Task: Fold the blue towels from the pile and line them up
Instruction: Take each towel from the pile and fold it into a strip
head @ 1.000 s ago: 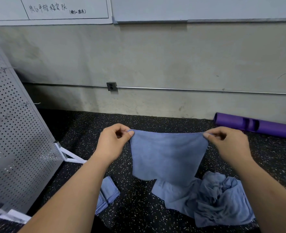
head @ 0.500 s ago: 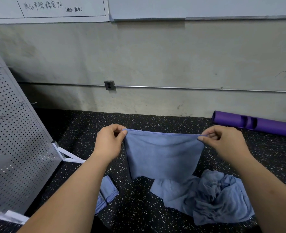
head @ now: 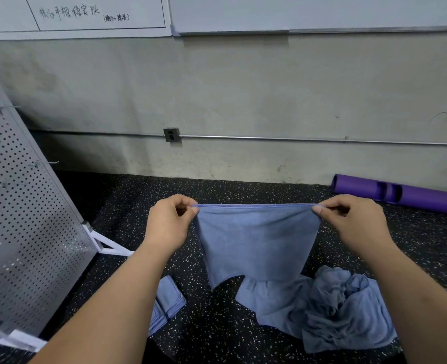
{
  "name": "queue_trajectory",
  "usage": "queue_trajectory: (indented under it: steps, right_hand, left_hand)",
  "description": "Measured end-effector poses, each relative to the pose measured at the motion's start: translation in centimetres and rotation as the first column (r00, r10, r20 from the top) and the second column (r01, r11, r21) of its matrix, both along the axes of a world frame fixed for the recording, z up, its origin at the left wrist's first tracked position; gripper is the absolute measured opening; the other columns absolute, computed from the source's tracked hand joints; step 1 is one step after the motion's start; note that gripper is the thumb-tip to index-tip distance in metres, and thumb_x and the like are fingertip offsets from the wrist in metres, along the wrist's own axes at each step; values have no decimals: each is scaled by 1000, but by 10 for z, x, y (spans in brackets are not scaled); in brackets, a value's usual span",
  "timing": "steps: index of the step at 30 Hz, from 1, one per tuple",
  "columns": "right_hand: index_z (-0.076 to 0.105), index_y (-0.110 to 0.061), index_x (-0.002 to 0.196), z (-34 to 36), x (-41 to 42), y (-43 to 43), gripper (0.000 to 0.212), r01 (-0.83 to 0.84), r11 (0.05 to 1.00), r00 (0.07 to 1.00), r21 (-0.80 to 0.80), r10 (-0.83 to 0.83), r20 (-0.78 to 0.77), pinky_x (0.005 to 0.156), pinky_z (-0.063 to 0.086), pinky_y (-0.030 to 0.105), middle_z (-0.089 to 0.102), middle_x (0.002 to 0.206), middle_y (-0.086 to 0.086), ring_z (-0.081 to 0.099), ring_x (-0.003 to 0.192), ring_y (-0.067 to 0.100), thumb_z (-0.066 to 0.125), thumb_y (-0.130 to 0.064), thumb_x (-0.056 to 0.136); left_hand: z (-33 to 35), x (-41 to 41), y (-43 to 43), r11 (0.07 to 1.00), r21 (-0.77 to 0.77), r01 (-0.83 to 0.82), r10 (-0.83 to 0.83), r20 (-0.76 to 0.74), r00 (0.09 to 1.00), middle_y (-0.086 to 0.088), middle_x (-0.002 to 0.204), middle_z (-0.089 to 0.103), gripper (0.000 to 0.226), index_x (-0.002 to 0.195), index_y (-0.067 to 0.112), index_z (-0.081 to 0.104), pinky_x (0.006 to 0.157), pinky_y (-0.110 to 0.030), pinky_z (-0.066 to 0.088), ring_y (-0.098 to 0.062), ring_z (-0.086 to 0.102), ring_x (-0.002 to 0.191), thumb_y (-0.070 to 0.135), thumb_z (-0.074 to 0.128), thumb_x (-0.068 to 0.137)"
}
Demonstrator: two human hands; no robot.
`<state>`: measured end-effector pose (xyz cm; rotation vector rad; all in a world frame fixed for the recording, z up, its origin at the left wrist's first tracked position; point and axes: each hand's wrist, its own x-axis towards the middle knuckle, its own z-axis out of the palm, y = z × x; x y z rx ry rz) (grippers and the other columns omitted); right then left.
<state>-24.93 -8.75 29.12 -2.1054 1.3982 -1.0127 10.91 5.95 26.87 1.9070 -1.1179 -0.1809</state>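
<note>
A blue towel (head: pixel 253 240) hangs in the air in front of me, its top edge stretched straight. My left hand (head: pixel 168 222) pinches its upper left corner and my right hand (head: pixel 353 222) pinches its upper right corner. Below and to the right, a crumpled pile of blue towels (head: pixel 332 311) lies on the speckled black floor. Folded blue towels (head: pixel 168 303) lie on the floor at the lower left, partly hidden behind my left forearm.
A grey perforated panel (head: pixel 20 219) on a white stand leans at the left. A purple roll (head: pixel 406 193) lies along the concrete wall (head: pixel 243 101) at the right. Speckled floor (head: pixel 217 332) stretches between the folded towels and the pile.
The towel's top edge has been pulled tighter and straighter between my hands. Its lower edge hangs a little higher above the pile.
</note>
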Motion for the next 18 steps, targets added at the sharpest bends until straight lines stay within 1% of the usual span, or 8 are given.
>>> queue_trajectory:
  steps: [2, 6, 9, 10, 12, 13, 16, 18]
  right_hand:
    - [79, -38, 80, -3, 0, -1, 11, -16, 1000, 999, 20, 17, -47, 62, 44, 21, 74, 73, -13, 67, 72, 3, 88, -34, 86]
    - [79, -41, 91, -6, 2, -6, 11, -18, 1000, 997, -22, 20, 69, 70, 49, 25, 76, 87, -19, 69, 79, 6, 80, -31, 93]
    - [76, -44, 87, -10, 4, -6, 18, -40, 999, 999, 8, 40, -25, 70, 47, 23, 75, 86, -19, 69, 81, 4, 80, -28, 94]
    - [78, -42, 88, -9, 5, -5, 14, -23, 1000, 1000, -8, 23, 4, 71, 48, 24, 75, 87, -19, 69, 82, 3, 80, -29, 94]
    - [79, -37, 92, -4, 4, -5, 6, 25, 999, 990, -44, -19, 143, 76, 49, 24, 75, 89, -20, 69, 84, 1, 80, -31, 93]
    - [79, -38, 91, -3, 3, -5, 6, 30, 999, 987, -43, -23, 159, 75, 49, 23, 75, 87, -20, 69, 83, 0, 81, -32, 92]
    - [78, -40, 83, -6, 4, -4, 12, -4, 999, 1000, 52, 4, -8, 66, 45, 19, 73, 79, -22, 66, 78, -3, 84, -32, 90]
    - [81, -36, 88, -4, 3, -3, 4, 46, 998, 997, 30, -48, 66, 66, 43, 17, 73, 81, -23, 65, 79, -5, 83, -34, 91]
  left_hand:
    - [0, 0, 0, 1000, 5, -3, 3, 2, 1000, 15, 82, 73, 7, 91, 30, 77, 68, -17, 45, 0, 66, 78, 25, 79, 95]
    - [1, 0, -1, 999, -12, -30, 30, 0, 1000, 16, 84, 72, 7, 93, 28, 77, 71, -22, 47, -2, 66, 80, 25, 74, 99]
    - [1, -2, -1, 1000, 16, -24, 24, 3, 1000, 17, 84, 73, 7, 94, 28, 78, 74, -26, 48, -2, 66, 80, 26, 74, 99]
    - [1, -2, -2, 1000, 19, -24, 24, 1, 1000, 17, 83, 73, 7, 94, 28, 78, 74, -26, 48, -1, 66, 80, 26, 74, 99]
    - [1, -2, -3, 999, 8, -32, 32, -6, 999, 17, 83, 73, 7, 93, 29, 79, 74, -27, 49, -2, 67, 80, 28, 74, 98]
    - [1, -2, -3, 999, 5, -35, 35, -8, 999, 16, 83, 73, 7, 92, 29, 79, 74, -27, 50, -3, 67, 80, 28, 75, 98]
    - [1, -4, -2, 999, 18, -30, 30, -2, 1000, 16, 83, 72, 6, 94, 28, 80, 72, -26, 48, -4, 66, 80, 28, 75, 98]
    - [1, -4, -2, 999, 30, -27, 27, 1, 1000, 17, 82, 71, 6, 94, 29, 80, 72, -27, 48, -3, 65, 79, 28, 75, 97]
